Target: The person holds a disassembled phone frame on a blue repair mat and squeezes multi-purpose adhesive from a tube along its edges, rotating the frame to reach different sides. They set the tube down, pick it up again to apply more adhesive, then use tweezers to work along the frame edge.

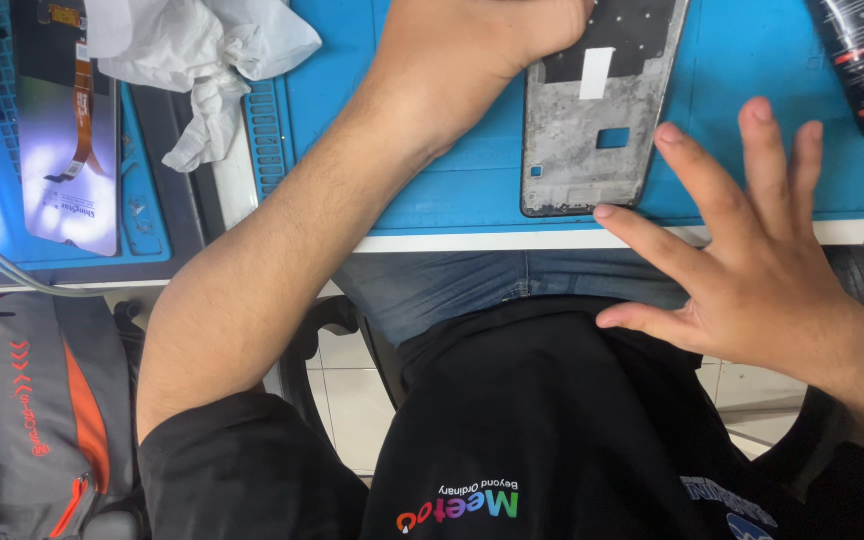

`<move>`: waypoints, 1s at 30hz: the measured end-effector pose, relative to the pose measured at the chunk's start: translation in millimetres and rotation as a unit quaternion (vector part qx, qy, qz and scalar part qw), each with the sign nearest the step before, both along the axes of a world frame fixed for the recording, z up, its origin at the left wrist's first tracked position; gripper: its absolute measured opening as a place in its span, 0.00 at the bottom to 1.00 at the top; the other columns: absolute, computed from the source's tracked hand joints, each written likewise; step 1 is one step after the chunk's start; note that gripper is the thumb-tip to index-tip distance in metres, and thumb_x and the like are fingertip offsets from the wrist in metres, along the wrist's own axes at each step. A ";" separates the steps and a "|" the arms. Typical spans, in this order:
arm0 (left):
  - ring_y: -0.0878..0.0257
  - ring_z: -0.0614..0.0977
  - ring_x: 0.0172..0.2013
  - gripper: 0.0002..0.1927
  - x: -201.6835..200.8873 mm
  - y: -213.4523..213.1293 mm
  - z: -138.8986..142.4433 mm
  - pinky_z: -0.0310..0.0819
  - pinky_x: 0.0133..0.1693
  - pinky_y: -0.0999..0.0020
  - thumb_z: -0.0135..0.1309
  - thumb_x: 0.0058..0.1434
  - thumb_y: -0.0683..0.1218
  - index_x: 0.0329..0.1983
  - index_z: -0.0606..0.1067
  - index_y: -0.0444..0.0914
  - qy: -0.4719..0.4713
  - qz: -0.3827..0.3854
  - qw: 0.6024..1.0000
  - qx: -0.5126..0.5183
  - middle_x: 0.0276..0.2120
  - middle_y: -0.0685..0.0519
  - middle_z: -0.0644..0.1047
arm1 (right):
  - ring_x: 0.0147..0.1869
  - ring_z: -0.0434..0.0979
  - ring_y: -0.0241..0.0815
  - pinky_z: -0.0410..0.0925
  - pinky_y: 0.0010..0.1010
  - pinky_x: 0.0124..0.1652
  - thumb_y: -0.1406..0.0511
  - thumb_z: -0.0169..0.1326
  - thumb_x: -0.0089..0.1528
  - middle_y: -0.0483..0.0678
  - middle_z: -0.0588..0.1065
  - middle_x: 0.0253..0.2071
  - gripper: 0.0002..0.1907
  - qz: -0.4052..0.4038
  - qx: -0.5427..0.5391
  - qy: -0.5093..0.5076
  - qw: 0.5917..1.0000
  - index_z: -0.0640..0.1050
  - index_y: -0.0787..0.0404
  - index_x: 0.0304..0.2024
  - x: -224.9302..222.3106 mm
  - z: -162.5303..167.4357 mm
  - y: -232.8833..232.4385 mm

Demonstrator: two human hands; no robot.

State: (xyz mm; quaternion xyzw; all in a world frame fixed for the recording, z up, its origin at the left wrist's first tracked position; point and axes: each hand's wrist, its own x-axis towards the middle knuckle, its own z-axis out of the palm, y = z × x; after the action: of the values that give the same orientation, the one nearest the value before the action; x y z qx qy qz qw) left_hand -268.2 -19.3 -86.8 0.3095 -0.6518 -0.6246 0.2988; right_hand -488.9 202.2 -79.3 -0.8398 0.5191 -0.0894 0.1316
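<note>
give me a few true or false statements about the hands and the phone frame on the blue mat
1. The left hand rests on the upper part of the grey phone frame. True.
2. The right hand grips a screwdriver. False: it is open with its fingers spread and holds nothing.
3. The phone frame lies on the blue mat. True.
4. The crumpled white cloth covers the frame. False: it lies apart, on the far side of the left arm.
5. A right fingertip reaches the frame's lower corner. True.
</note>
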 end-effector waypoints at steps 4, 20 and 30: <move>0.70 0.86 0.38 0.12 -1.1 1.3 2.8 0.83 0.43 0.73 0.62 0.62 0.48 0.42 0.83 0.35 -0.004 0.004 1.000 0.008 0.36 0.56 0.85 | 0.78 0.22 0.73 0.24 0.79 0.67 0.35 0.66 0.52 0.64 0.45 0.78 0.50 -0.006 0.007 0.002 1.000 0.72 0.47 0.70 -7.9 0.2 4.5; 0.69 0.82 0.33 0.02 -8.2 3.3 1.7 0.77 0.37 0.72 0.62 0.64 0.37 0.38 0.80 0.32 0.076 -0.004 0.995 0.066 0.31 0.56 0.81 | 0.79 0.47 0.68 0.41 0.72 0.74 0.44 0.66 0.56 0.62 0.61 0.72 0.43 -0.057 -0.058 -0.079 0.994 0.71 0.59 0.65 -37.9 15.8 9.3; 0.68 0.80 0.34 0.02 -0.7 -6.4 3.2 0.74 0.39 0.71 0.60 0.63 0.33 0.36 0.80 0.32 0.128 0.029 0.989 0.063 0.32 0.56 0.81 | 0.80 0.57 0.60 0.29 0.58 0.75 0.48 0.68 0.63 0.56 0.71 0.70 0.58 -0.009 -0.158 -0.101 0.982 0.45 0.63 0.76 10.8 -3.8 41.7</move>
State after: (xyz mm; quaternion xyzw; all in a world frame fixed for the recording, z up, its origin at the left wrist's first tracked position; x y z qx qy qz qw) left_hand -268.9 -25.8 -83.6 0.2642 -0.5582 -0.6898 0.3779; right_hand -478.1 243.8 -83.1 -0.8322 0.4899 -0.2551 0.0483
